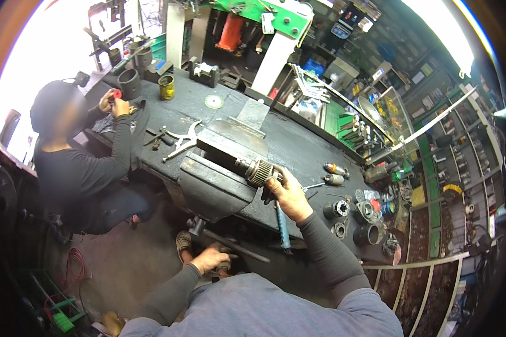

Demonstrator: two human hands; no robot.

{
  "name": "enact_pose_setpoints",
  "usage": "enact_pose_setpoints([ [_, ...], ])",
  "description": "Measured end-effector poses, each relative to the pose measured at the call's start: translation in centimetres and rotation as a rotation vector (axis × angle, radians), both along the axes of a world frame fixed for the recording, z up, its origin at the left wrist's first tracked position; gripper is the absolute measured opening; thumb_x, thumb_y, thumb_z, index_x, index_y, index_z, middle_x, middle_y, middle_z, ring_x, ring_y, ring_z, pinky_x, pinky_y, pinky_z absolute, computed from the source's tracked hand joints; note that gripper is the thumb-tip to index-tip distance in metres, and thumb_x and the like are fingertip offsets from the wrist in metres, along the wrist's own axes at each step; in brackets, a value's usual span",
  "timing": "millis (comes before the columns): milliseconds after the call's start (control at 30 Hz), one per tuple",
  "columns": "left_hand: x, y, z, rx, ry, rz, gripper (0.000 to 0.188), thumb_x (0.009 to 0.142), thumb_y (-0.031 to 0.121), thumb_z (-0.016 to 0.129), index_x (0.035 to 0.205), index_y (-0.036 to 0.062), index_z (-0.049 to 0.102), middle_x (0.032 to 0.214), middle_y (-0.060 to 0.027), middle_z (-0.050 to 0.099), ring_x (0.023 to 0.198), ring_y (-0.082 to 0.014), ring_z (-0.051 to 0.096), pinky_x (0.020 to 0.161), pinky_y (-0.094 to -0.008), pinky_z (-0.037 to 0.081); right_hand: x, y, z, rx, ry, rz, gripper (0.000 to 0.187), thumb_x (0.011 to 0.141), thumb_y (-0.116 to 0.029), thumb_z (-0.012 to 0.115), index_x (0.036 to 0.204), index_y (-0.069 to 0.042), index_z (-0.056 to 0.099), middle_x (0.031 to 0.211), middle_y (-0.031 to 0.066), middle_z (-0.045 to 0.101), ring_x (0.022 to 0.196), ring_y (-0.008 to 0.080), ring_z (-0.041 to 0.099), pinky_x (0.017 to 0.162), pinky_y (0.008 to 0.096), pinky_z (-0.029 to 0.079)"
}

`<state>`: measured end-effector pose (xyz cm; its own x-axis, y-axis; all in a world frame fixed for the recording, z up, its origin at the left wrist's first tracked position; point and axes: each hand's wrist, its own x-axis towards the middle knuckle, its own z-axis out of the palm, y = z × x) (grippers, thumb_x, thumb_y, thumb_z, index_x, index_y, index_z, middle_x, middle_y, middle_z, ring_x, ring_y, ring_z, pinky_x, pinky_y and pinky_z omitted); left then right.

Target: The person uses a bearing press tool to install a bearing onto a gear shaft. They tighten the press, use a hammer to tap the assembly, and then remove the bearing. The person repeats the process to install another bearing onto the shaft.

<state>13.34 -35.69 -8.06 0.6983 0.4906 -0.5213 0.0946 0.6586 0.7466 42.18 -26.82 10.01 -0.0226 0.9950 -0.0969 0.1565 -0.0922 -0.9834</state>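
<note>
Looking down from my head camera, my right hand [285, 194] is closed around the end of a toothed gear shaft [257, 170], fingers wrapped over its ribbed gear where it sticks out of the big grey bench vise [211, 182]. The shaft lies nearly level between the vise's jaws, gear end toward me and to the right. My left hand [209, 258] is low down under the bench, curled around the vise's long handle bar [236, 245], which slants off to the right below the vise body. A blue-handled tool [283, 224] hangs over the bench edge just below my right wrist. To the right of my hand, on the dark workbench [298, 143], lie several round metal housings and rings [351, 219], and two small cylindrical parts [334, 174] a little farther back. A pair of pliers [181, 141] rests on the bench behind the vise. At the far left end another person [76, 163] sits, both hands on a small red part [117, 94].
</note>
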Motion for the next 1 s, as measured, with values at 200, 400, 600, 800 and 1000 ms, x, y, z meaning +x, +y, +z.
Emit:
enact_pose_setpoints([
  [200,-2.5,2.1,9.2,0.367,-0.254,0.045,0.094,0.086,-0.001,0.062,0.174,0.0072,0.032,0.134,-0.0167,0.070,0.112,-0.0240,0.072,0.099,-0.0367,0.059,-0.1,0.7,0.1,0.029,-0.033,0.011,0.051,0.111,-0.025,0.070,0.150,0.002,0.054,0.093,0.0091,0.070,0.073,0.0174,0.071,0.066,0.0340,0.061],
  [400,-9.0,3.8,15.7,1.089,0.589,0.163,0.097,0.081,0.005,0.067,0.172,0.0180,0.036,0.099,-0.0163,0.076,0.086,-0.0364,0.076,0.082,-0.0470,0.063,-0.5,0.7,-0.7,0.081,0.003,-0.018,0.046,0.114,-0.025,0.065,0.149,0.002,0.055,0.091,0.0091,0.072,0.071,0.0167,0.069,0.064,0.0344,0.060],
  [600,-11.3,4.3,9.7,1.218,0.752,0.344,0.090,0.081,0.004,0.066,0.167,0.0146,0.042,0.098,-0.0166,0.076,0.090,-0.0393,0.076,0.081,-0.0508,0.062,-0.9,0.7,0.1,0.144,-0.050,0.007,0.045,0.113,-0.028,0.067,0.147,0.000,0.057,0.097,0.0072,0.071,0.075,0.0133,0.067,0.066,0.0326,0.060],
  [800,-10.2,1.7,-3.6,0.703,0.727,0.432,0.090,0.086,0.008,0.069,0.170,0.0106,0.037,0.096,-0.0157,0.078,0.092,-0.0377,0.077,0.087,-0.0486,0.061,-0.6,0.7,-0.2,0.243,-0.221,0.038,0.056,0.112,-0.034,0.069,0.152,0.001,0.052,0.094,0.0055,0.068,0.074,0.0135,0.066,0.065,0.0327,0.059],
  [1000,1.8,-4.3,-12.6,0.302,0.224,0.187,0.081,0.092,0.016,0.076,0.165,0.0052,0.042,0.126,-0.0171,0.072,0.109,-0.0259,0.073,0.095,-0.0396,0.062,-1.3,0.2,-0.5,0.168,-0.036,-0.011,0.052,0.117,-0.038,0.059,0.151,0.001,0.053,0.096,0.0069,0.068,0.076,0.0162,0.067,0.068,0.0355,0.060],
])
